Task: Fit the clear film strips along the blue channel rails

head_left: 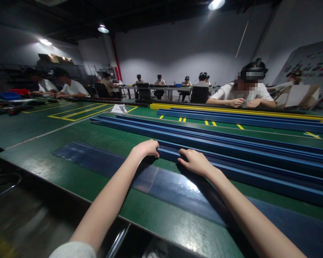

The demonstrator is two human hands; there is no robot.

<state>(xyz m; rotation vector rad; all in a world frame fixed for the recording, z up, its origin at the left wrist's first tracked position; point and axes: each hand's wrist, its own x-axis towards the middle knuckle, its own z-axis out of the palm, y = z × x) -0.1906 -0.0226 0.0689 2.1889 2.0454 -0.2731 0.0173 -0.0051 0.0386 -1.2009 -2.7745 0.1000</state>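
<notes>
Rail (168,154): left hand (148,147) clamped on its end, fingers curled; right hand (195,161) on near edge, clamping unclear; presumably for steadiness.

Up at two o'clock, the pale wall panel (321,50) carries dark and red lettering (307,67), too blurred for me to read from here.

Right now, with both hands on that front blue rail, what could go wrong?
1. The left hand and right hand sit near one end of the front blue rail; its far end runs out of frame, so it could swing if lifted.
2. The blue rail behind lies close alongside and might get knocked.
3. The glossy strip passes beneath both forearms; it could get dragged.
</notes>
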